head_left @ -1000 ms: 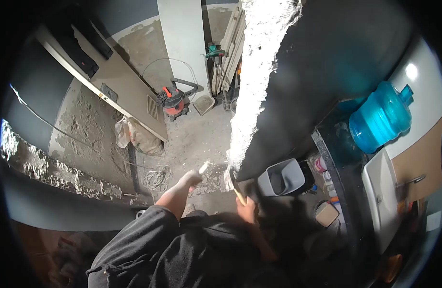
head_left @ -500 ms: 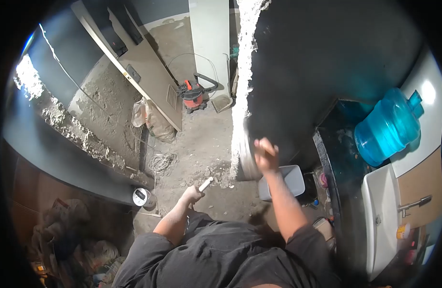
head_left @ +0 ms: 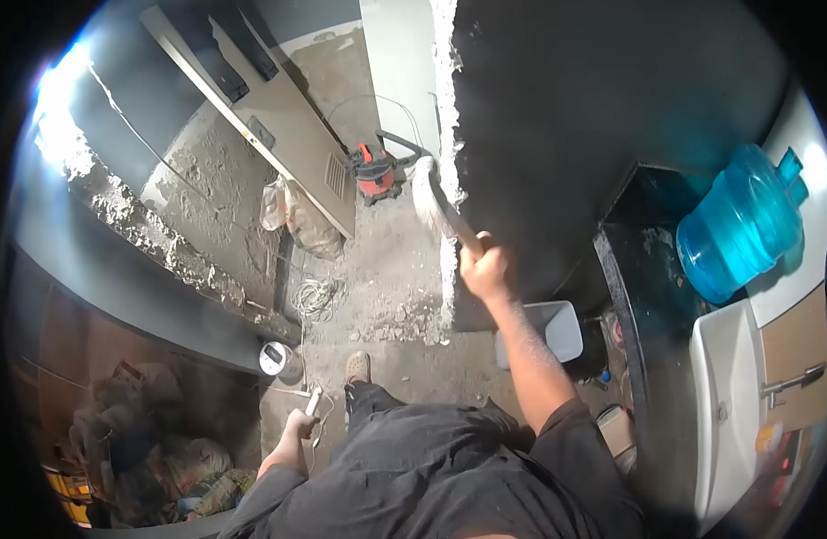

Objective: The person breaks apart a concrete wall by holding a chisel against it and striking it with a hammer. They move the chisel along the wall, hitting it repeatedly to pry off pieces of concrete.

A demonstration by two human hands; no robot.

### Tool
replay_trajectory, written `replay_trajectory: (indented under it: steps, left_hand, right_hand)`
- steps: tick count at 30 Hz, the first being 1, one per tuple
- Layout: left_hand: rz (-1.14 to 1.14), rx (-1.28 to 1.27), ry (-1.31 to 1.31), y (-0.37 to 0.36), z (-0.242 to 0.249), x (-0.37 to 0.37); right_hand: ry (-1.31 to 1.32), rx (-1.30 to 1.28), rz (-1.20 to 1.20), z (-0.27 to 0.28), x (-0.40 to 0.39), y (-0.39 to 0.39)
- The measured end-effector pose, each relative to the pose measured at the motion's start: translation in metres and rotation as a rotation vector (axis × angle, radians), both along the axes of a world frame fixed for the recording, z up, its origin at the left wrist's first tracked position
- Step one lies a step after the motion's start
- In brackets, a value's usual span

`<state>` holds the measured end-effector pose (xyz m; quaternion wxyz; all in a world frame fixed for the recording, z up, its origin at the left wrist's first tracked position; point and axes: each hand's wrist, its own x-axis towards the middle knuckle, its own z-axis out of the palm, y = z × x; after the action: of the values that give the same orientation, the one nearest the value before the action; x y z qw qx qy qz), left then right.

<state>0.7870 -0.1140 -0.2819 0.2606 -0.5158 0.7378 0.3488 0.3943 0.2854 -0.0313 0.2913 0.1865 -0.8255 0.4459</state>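
My right hand [head_left: 488, 269] is closed around the handle of a brush-like tool [head_left: 431, 199], whose pale, dusty head lies against the rough white broken edge of the dark wall [head_left: 448, 260]. My left hand [head_left: 300, 424] is low on the left, its fingers wrapped round a short white stick-like object [head_left: 314, 401]. A white cord hangs close to that hand. Fine dust coats my right forearm.
A red and black vacuum [head_left: 375, 175] stands beyond the opening. Coiled cable [head_left: 318, 298], a white bucket [head_left: 274, 359] and rubble lie on the floor. To the right are a white bin [head_left: 557, 331], a blue water jug [head_left: 741, 225] and a sink [head_left: 728, 404].
My right hand has moved up and left with the tool, which was blurred beside the wall edge. My left hand has dropped down and left with the white object. A shoe now shows.
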Motion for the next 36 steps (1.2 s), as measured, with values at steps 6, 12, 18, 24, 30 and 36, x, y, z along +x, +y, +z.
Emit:
replay_trajectory:
  steps: [6, 12, 18, 24, 30, 36]
  left_hand:
    - [-0.08, 0.039, 0.197, 0.024, -0.012, -0.046]
    - [-0.079, 0.174, 0.403, 0.074, 0.05, -0.12]
    - [-0.157, 0.078, 0.285, 0.062, 0.029, -0.093]
    - [0.012, 0.047, 0.276, 0.028, -0.01, -0.037]
    - [0.05, 0.052, 0.095, 0.017, -0.013, -0.009]
    - [0.007, 0.111, 0.254, 0.029, 0.008, -0.073]
  right_hand:
    - [0.034, -0.009, 0.073, -0.016, -0.017, -0.007]
    - [-0.152, 0.031, -0.036, -0.01, 0.019, -0.03]
    - [-0.157, -0.189, -0.023, -0.049, -0.035, -0.028]
    - [-0.37, -0.136, 0.159, -0.013, 0.026, -0.04]
    - [-0.069, -0.085, 0.45, 0.169, 0.073, -0.049]
    - [0.186, -0.109, 0.298, 0.179, 0.033, -0.034]
